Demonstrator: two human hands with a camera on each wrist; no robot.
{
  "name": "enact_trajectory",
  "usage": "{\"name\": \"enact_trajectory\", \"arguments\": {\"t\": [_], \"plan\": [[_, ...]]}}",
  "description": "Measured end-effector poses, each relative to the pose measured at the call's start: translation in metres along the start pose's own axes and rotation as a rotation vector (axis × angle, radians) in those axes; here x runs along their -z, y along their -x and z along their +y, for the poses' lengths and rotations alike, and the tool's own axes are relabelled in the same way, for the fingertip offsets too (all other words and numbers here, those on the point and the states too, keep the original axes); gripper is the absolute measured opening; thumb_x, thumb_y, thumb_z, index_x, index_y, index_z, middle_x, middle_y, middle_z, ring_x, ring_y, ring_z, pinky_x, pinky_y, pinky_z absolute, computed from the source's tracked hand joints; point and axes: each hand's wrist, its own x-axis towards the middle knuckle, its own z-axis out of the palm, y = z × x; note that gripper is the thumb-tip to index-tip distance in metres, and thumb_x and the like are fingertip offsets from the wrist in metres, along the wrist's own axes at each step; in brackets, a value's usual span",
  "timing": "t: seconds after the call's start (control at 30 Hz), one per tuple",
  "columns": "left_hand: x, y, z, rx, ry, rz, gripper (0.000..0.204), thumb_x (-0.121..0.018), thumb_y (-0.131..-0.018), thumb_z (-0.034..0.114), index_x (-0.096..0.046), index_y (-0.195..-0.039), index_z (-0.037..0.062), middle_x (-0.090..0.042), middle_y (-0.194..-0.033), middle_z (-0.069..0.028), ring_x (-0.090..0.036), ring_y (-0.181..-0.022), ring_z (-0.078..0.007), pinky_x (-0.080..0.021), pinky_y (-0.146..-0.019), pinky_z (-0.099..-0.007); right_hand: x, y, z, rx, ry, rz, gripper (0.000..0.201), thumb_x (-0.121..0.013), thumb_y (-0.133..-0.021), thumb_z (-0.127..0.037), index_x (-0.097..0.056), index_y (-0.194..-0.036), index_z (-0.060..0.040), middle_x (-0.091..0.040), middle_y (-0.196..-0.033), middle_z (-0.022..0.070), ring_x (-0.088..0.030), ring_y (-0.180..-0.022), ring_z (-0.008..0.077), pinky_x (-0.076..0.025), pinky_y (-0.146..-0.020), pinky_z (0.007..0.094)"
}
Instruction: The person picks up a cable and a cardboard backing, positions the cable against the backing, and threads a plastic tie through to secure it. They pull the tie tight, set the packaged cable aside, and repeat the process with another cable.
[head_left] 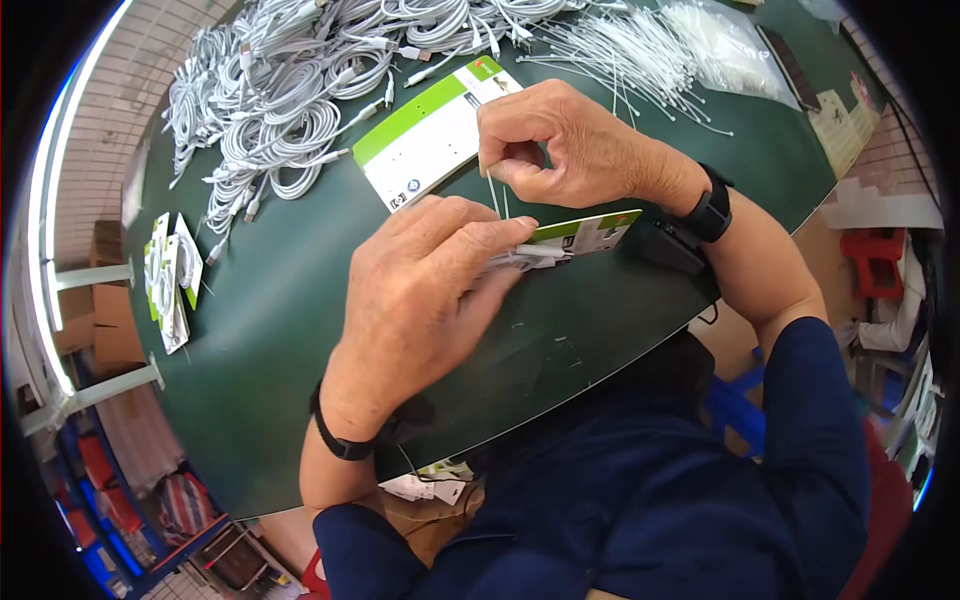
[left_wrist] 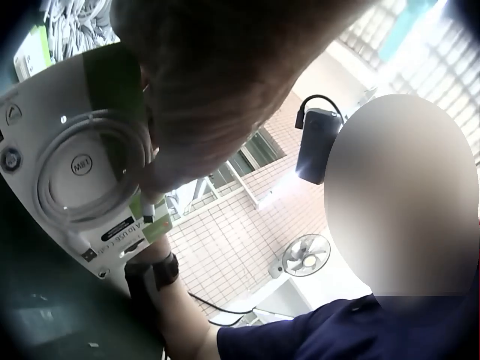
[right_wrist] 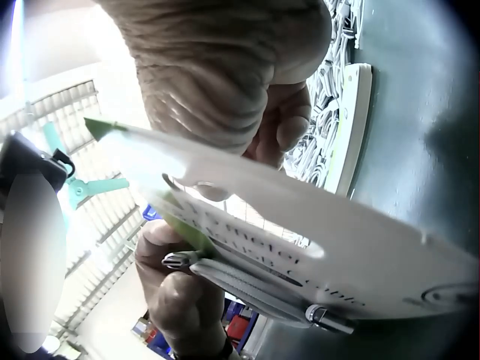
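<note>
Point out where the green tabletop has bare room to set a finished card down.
Bare dark green tabletop lies between the small stack of packed cards and the left hand, and beside the right forearm. The far side is crowded with coiled white cables and thin white ties.

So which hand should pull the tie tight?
Probably the right hand: it already pinches the thin white tie above the card, while the left hand holds that card and cable.

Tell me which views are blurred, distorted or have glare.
Head view: fisheye bends the green table edge, with dark corners, yet the hands are sharp. Left wrist view: the left hand is a dark blur against bright windows. Right wrist view: the card is near and soft, with glare behind.
</note>
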Motion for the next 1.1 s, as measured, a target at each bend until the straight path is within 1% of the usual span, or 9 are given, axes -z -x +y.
{"name": "enact_trajectory", "arguments": {"t": [0.07,0.2,0.4,0.57,0.67,0.8,0.93,1.0,1.1], "plan": [[-0.008,0.005,0.008,0.095,0.052,0.048,0.036,-0.085,-0.073,-0.004,-0.077,-0.107,0.0026,-0.073,-0.096,-0.0102,-0.071,-0.08,-0.0227,-0.057,-0.069,-0.0325,-0.002,0.001,-0.002,-0.019,-0.029,-0.025,0.004,-0.063,-0.076,0.001,-0.063,-0.078,-0.003,-0.058,-0.069,0.0096,-0.057,-0.062,0.024,-0.047,-0.06,0.0377],[-0.012,0.005,0.014,0.153,0.104,0.072,0.026,-0.089,-0.072,-0.001,-0.074,-0.094,-0.0008,-0.071,-0.086,-0.01,-0.069,-0.071,-0.0192,-0.055,-0.065,-0.0295,-0.008,0.002,-0.001,0.086,0.003,0.012,0.007,-0.062,-0.074,0.003,-0.059,-0.076,-0.0032,-0.058,-0.071,0.01,-0.057,-0.064,0.0279,-0.046,-0.06,0.0387],[-0.018,0.003,0.012,0.151,-0.041,0.135,0.025,-0.09,-0.07,-0.002,-0.069,-0.082,0.0002,-0.067,-0.078,-0.0078,-0.063,-0.064,-0.0159,-0.049,-0.058,-0.0285,-0.007,0.003,0.005,0.16,0.122,0.006,0.011,-0.06,-0.071,0.005,-0.056,-0.076,-0.0034,-0.052,-0.07,0.0099,-0.054,-0.062,0.0291,-0.043,-0.056,0.0382],[-0.021,0.004,0.011,0.149,-0.046,0.158,0.026,-0.091,-0.069,-0.001,-0.068,-0.083,0.0013,-0.065,-0.077,-0.0081,-0.063,-0.065,-0.02,-0.049,-0.059,-0.0309,-0.005,0.004,0.012,0.176,0.135,-0.025,0.009,-0.06,-0.071,0.005,-0.057,-0.075,-0.003,-0.051,-0.07,0.0098,-0.053,-0.06,0.0284,-0.042,-0.056,0.0371],[-0.02,0.005,0.017,0.154,-0.026,0.125,0.027,-0.09,-0.069,-0.001,-0.069,-0.086,0.0022,-0.064,-0.077,-0.0082,-0.063,-0.068,-0.0223,-0.05,-0.061,-0.0324,-0.005,0.003,0.006,-0.012,-0.041,-0.112,0.005,-0.062,-0.074,0.001,-0.059,-0.073,-0.003,-0.06,-0.072,0.0123,-0.061,-0.069,0.0339,-0.048,-0.062,0.0402],[-0.018,0.006,0.024,0.153,-0.001,0.083,0.028,-0.088,-0.069,-0.003,-0.071,-0.09,0.0038,-0.061,-0.078,-0.0081,-0.062,-0.069,-0.0239,-0.05,-0.062,-0.0341,-0.011,0.0,0.002,0.062,-0.054,-0.062,0.002,-0.062,-0.076,0.0,-0.062,-0.075,-0.0024,-0.062,-0.074,0.0126,-0.061,-0.069,0.0357,-0.05,-0.064,0.0423],[-0.02,0.005,0.028,0.086,-0.052,0.1,0.029,-0.083,-0.068,-0.008,-0.071,-0.091,0.0049,-0.054,-0.074,-0.0085,-0.058,-0.067,-0.0262,-0.046,-0.057,-0.0372,-0.017,0.001,0.0,0.08,0.023,-0.071,0.004,-0.065,-0.071,-0.004,-0.062,-0.072,-0.0061,-0.065,-0.075,0.0106,-0.065,-0.071,0.0365,-0.051,-0.062,0.043],[-0.024,0.007,0.028,0.04,-0.085,0.126,0.032,-0.081,-0.067,-0.01,-0.071,-0.093,0.0047,-0.053,-0.074,-0.0086,-0.057,-0.066,-0.0265,-0.046,-0.057,-0.0378,-0.025,0.002,0.004,0.143,0.021,-0.101,0.01,-0.063,-0.066,0.002,-0.06,-0.07,-0.0058,-0.06,-0.07,0.0075,-0.059,-0.063,0.0317,-0.046,-0.056,0.0378],[-0.026,0.008,0.023,0.001,-0.137,0.138,0.034,-0.08,-0.066,-0.011,-0.07,-0.095,0.0039,-0.053,-0.075,-0.0089,-0.058,-0.067,-0.0271,-0.046,-0.057,-0.0386,-0.022,0.003,0.005,0.045,-0.009,-0.23,0.01,-0.063,-0.064,0.003,-0.057,-0.067,-0.0048,-0.058,-0.068,0.008,-0.057,-0.062,0.0325,-0.046,-0.056,0.0385]]}}
